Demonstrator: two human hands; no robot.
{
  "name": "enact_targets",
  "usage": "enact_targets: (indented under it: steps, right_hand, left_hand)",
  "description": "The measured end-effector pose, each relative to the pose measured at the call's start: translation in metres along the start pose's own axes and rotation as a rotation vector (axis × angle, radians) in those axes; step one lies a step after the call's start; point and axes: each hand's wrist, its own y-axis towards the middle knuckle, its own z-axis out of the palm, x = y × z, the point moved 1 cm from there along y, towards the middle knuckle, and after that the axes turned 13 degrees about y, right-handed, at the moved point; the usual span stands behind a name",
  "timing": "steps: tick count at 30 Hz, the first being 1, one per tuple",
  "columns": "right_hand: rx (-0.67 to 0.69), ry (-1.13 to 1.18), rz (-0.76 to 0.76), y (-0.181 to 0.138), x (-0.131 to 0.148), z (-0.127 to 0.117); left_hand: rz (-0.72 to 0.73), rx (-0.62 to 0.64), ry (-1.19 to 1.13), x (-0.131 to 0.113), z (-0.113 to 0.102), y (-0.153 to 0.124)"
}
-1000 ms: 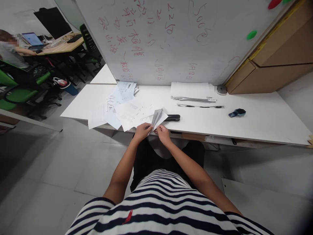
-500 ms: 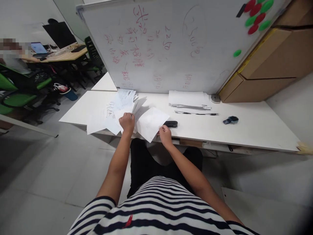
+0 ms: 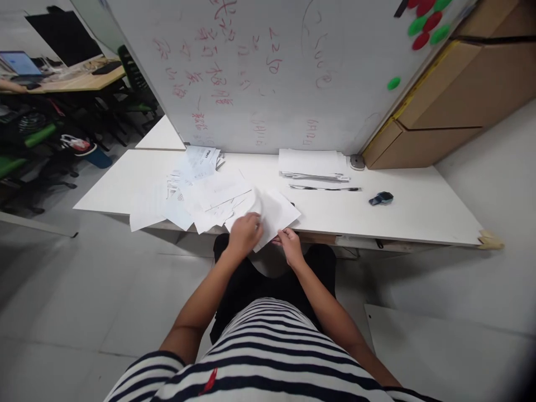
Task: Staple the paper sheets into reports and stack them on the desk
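Observation:
A white sheet of paper (image 3: 281, 214) extends past the table's front edge, and my right hand (image 3: 290, 247) pinches its near corner between thumb and fingers. Just to the left, my left hand (image 3: 246, 233) is closed at the edge of a curled sheet (image 3: 256, 202), its fingers slightly blurred. Loose printed papers (image 3: 213, 192) lie fanned out and overlapping to the left of my hands. The black stapler is almost wholly hidden beneath the held paper; only a small dark tip shows past the edge.
Behind, a stack of papers (image 3: 312, 162) lies by the whiteboard (image 3: 268, 78), with a thin black-and-white strip (image 3: 324, 188) before it. A dark watch-like object (image 3: 381, 198) sits to the right on the white table (image 3: 419, 218). Cardboard boxes (image 3: 444, 100) stand at the right.
My left hand has moved right, from the fanned papers toward my right hand. A sheet that stood raised now lies lower on the pile. The held paper now covers most of the stapler.

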Motion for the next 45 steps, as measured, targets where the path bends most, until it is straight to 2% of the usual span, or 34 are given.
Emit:
enact_targets:
  steps: [3, 6, 11, 14, 16, 18, 21, 23, 25, 28, 30, 32, 35, 36, 38, 40, 42, 45]
  right_hand:
    - [0.04, 0.095, 0.042, -0.01, -0.006, 0.001]
    - [0.053, 0.111, 0.028, -0.013, -0.01, 0.0]
    - [0.018, -0.077, -0.107, -0.001, -0.014, -0.001]
    - [0.002, -0.215, -0.178, 0.008, -0.004, -0.006]
    - [0.038, -0.413, -0.224, 0.01, 0.016, -0.012]
    - [0.118, -0.723, -0.315, 0.007, 0.046, -0.017]
    - [0.289, -1.178, -0.583, -0.004, 0.101, -0.015]
    - [0.404, -1.341, -0.788, -0.015, 0.133, -0.006]
    - [0.454, -1.465, -0.926, -0.025, 0.156, 0.006]
    - [0.45, -1.567, -1.054, -0.033, 0.176, 0.019]
    - [0.401, -1.551, -1.102, -0.03, 0.181, 0.017]
    - [0.272, -1.452, -1.116, -0.021, 0.18, 0.005]
    - [-0.007, -1.116, -1.019, 0.0, 0.17, -0.026]
    - [-0.04, -0.96, -0.94, 0.008, 0.164, -0.037]
    - [0.052, -0.663, -0.688, 0.022, 0.147, -0.052]
    - [0.181, -0.482, -0.472, 0.032, 0.13, -0.058]
    - [0.21, -0.41, -0.393, 0.038, 0.116, -0.06]
    - [0.132, -0.362, -0.381, 0.043, 0.098, -0.059]
  left_hand:
    - [0.164, 0.111, 0.045, -0.028, 0.024, -0.016]
    - [0.158, 0.103, 0.061, -0.033, 0.04, -0.022]
    - [0.161, 0.014, 0.064, -0.032, 0.042, -0.029]
    - [0.176, -0.048, 0.058, -0.03, 0.036, -0.034]
    - [0.132, -0.131, 0.062, -0.025, 0.027, -0.034]
    - [0.089, -0.229, 0.062, -0.02, 0.01, -0.03]
    - [0.129, -0.287, 0.021, -0.019, -0.022, -0.015]
    - [0.187, -0.209, -0.09, -0.022, -0.04, 0.0]
    - [0.21, -0.056, -0.273, -0.026, -0.047, 0.014]
    - [0.156, 0.131, -0.546, -0.031, -0.034, 0.029]
    - [0.07, 0.126, -0.656, -0.031, -0.014, 0.034]
    - [-0.029, 0.047, -0.725, -0.027, 0.007, 0.036]
    - [-0.162, -0.052, -0.845, -0.017, 0.029, 0.039]
    - [-0.194, -0.065, -0.884, -0.013, 0.033, 0.04]
    - [-0.226, -0.064, -0.927, -0.005, 0.039, 0.043]
    - [-0.239, -0.052, -0.923, 0.002, 0.041, 0.045]
    - [-0.252, -0.034, -0.916, 0.007, 0.043, 0.046]
    - [-0.26, -0.005, -0.947, 0.009, 0.044, 0.044]
